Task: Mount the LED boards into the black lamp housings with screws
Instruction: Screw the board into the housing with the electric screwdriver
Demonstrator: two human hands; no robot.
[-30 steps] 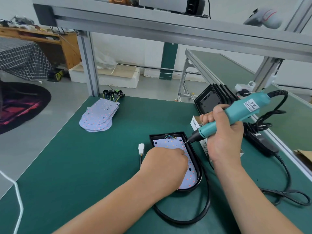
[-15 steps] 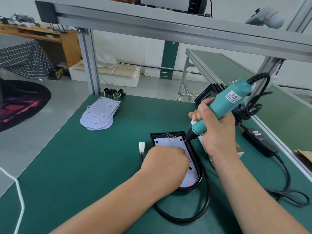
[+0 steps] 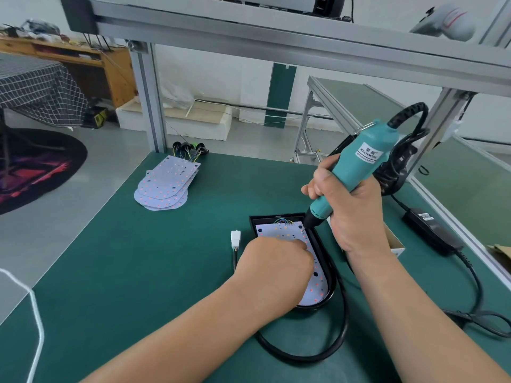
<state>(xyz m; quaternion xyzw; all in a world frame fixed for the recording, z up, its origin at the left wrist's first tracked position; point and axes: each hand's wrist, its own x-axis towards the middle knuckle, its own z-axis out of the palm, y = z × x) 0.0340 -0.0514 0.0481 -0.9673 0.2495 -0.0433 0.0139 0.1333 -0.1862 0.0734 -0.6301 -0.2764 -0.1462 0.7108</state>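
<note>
A black lamp housing (image 3: 330, 295) lies on the green table with a white LED board (image 3: 318, 283) seated inside it. My left hand (image 3: 272, 269) rests on the board with its fingers curled, covering its left half; whether it pinches a screw is hidden. My right hand (image 3: 351, 208) grips a teal electric screwdriver (image 3: 356, 167), held steeply. Its bit tip touches the board near the far right corner. A stack of spare LED boards (image 3: 163, 186) with wires lies at the far left of the table.
A white connector (image 3: 235, 238) on a black cable (image 3: 304, 355) lies left of the housing. A black power adapter (image 3: 431, 230) and its cord lie at the right. A small cardboard box (image 3: 395, 244) sits behind my right wrist. Aluminium frame posts (image 3: 149, 98) stand at the back.
My right hand has tilted the screwdriver more upright and brought its tip down onto the board's far right corner. My left hand has stayed on the board.
</note>
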